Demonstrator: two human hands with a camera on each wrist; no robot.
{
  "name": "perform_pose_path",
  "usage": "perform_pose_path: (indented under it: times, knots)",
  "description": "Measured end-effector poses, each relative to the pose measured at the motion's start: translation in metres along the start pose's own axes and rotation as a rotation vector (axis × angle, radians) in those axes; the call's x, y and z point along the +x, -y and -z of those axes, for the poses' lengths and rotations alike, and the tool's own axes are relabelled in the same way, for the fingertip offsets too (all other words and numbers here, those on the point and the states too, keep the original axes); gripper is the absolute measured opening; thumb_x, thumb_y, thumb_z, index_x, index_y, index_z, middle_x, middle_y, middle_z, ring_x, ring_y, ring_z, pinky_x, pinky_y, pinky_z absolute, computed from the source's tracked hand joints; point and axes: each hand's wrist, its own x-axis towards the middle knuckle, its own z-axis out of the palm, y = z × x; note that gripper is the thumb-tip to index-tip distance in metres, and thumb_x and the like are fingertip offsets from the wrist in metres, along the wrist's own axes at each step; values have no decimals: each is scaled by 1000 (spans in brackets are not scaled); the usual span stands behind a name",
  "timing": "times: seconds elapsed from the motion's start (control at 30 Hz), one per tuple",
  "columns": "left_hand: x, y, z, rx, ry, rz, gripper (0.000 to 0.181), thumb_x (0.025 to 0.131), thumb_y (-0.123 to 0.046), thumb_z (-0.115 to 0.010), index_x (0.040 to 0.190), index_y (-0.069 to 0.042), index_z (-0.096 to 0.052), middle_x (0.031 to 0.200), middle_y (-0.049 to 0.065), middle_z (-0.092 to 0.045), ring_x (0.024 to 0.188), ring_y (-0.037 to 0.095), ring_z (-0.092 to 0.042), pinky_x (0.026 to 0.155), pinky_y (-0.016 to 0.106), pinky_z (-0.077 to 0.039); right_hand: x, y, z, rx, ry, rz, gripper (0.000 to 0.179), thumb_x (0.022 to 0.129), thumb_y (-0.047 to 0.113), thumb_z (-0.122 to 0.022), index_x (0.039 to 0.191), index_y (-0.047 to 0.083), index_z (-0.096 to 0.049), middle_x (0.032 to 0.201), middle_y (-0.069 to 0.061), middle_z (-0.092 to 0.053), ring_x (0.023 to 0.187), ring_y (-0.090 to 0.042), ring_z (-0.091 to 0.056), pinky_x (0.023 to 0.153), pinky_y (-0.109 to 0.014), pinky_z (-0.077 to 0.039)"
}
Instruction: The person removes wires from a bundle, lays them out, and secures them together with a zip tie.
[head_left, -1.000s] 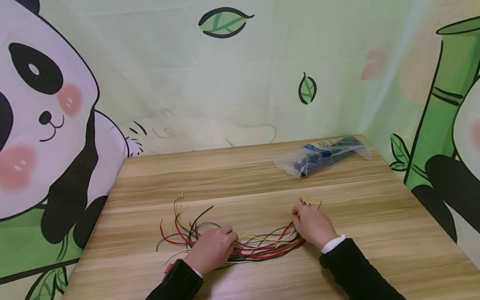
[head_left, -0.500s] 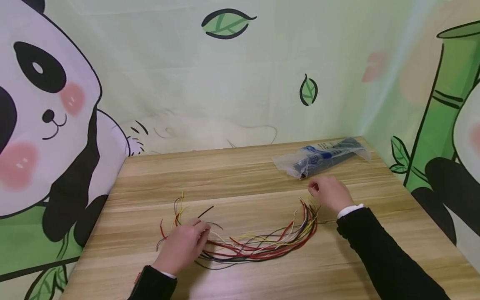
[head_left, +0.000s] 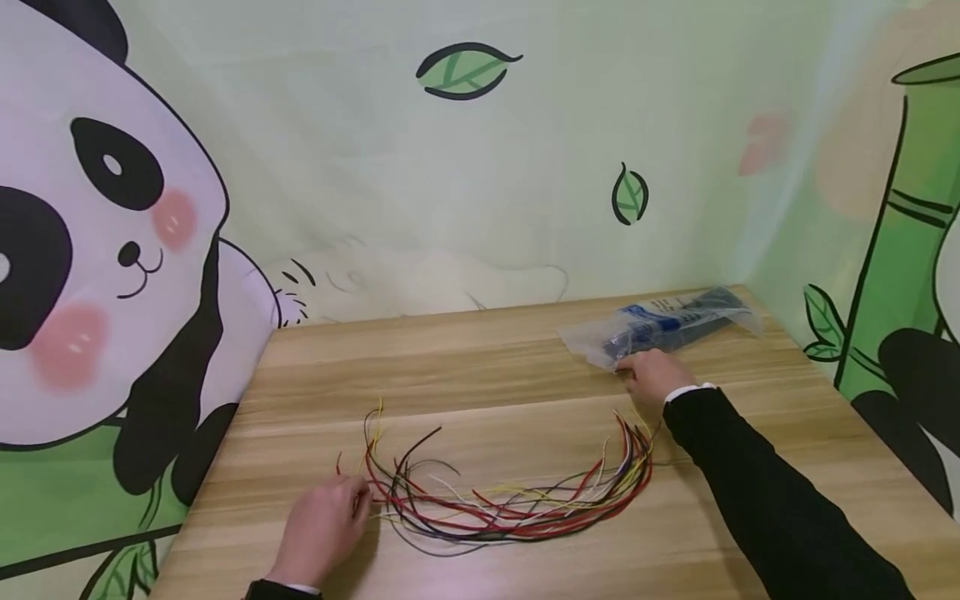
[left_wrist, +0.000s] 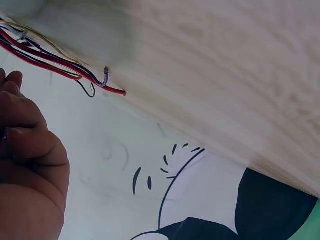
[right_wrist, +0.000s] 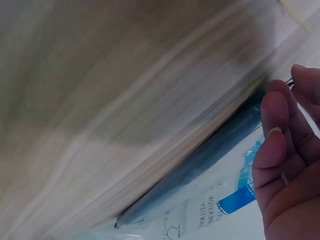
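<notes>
A loose bundle of red, black, yellow and white wires (head_left: 510, 521) lies in a curve on the wooden table. My left hand (head_left: 322, 521) is at the bundle's left ends, fingers curled, with several wires running to its thumb and forefinger. In the left wrist view this hand (left_wrist: 30, 155) stands beside red and purple wire ends (left_wrist: 112, 89). My right hand (head_left: 656, 375) is at the near corner of a clear plastic bag (head_left: 660, 325) holding dark strips. Its thumb and forefinger pinch a thin black end (right_wrist: 289, 82) in the right wrist view.
The bag lies near the table's back right corner and carries blue and white printing. A fabric wall with panda and leaf prints (head_left: 468, 71) stands behind the table (head_left: 450, 367). The table's left edge shows beyond my left hand.
My left hand has slid left along the wires to their ends. My right hand has let go of the wires' right end and moved back to the bag. The view has shifted slightly.
</notes>
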Motion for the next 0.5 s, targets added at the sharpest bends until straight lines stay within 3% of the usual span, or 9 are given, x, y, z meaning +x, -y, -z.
perform_pose_path:
  times: [0.27,0.5]
  knots:
    - [-1,-4,-2,5,-17,-6,7,77,-10,-75,78,-11,-68,73,0,-65,62,14,-61,55,31,-50,7,-5,-5,-36,-2,69,22,88,10,-68,109,12,-72,101,-9,-71,93,-31,-66,78,-46,-51]
    - [-2,-6,-2,3,-48,-35,10,75,-7,-75,77,-13,-67,69,-2,-62,58,13,-58,52,30,-47,11,-8,-5,-88,-106,126,10,85,14,-73,95,14,-75,88,-3,-71,82,-25,-67,72,-43,-52]
